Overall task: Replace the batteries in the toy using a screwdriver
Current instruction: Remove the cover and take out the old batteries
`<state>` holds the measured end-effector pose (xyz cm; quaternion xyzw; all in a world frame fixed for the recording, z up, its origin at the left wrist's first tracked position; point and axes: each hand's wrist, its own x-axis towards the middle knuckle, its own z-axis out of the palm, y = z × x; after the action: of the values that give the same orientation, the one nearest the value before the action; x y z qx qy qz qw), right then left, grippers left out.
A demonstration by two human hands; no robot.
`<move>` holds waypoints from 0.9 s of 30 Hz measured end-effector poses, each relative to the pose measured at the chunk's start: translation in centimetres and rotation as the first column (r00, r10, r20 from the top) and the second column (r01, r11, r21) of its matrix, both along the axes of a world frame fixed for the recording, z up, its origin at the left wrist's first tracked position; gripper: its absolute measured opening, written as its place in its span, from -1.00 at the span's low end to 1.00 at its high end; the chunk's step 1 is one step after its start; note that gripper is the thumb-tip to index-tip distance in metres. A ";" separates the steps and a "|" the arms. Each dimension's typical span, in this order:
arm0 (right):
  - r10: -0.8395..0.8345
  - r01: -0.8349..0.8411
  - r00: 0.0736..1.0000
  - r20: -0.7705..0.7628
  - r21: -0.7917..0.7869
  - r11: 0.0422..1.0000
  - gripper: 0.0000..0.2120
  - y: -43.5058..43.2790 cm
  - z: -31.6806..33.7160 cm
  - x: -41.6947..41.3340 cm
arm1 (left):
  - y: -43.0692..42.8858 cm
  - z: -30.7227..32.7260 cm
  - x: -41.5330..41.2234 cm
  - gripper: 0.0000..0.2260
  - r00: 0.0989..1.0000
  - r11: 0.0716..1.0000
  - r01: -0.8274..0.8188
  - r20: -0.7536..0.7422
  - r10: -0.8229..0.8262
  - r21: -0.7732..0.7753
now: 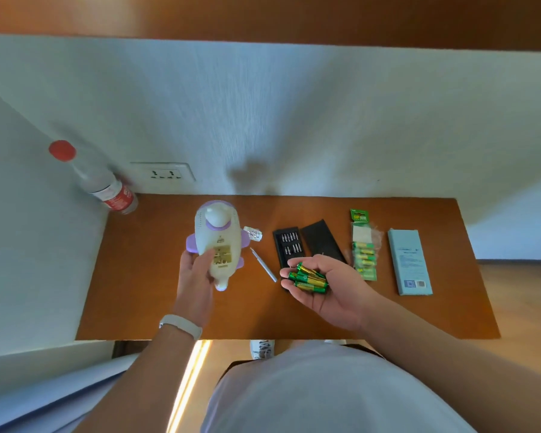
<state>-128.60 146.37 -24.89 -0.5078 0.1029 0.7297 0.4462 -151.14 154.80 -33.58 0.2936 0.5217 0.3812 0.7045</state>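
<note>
**On the wooden desk (156, 295): toy in one hand, batteries in the other**

Far left of the toy, against the wall, a red-capped bottle (107, 185) is seen. The toy (217, 232), white and rocket-shaped with purple fins and collar, is gripped low on its body by the left hand (197, 270), the thumb laid beside a gold-coloured rectangular bay on its facing side. Just right of the toy a screwdriver (264, 265) lies on the desk, then an open bit case (289, 245). Further right, several green-and-gold batteries (308, 278) are cradled in the upturned right hand (334, 295), fingers loosely curled around them. Farthest from the toy, a battery pack (364, 245) and a pale blue box (410, 262) are laid.
</note>
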 end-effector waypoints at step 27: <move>0.017 -0.018 0.999 0.048 0.021 1.000 -0.77 -1.3 -1.1 -3.4 | -2.2 -3.3 -4.0 -0.58 0.992 1.000 -0.023 -0.124 0.020 -0.019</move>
<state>-132.04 145.04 -25.96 -0.5212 0.0797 0.7224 0.4474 -155.18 152.63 -36.91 0.3038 0.5713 0.3644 0.6698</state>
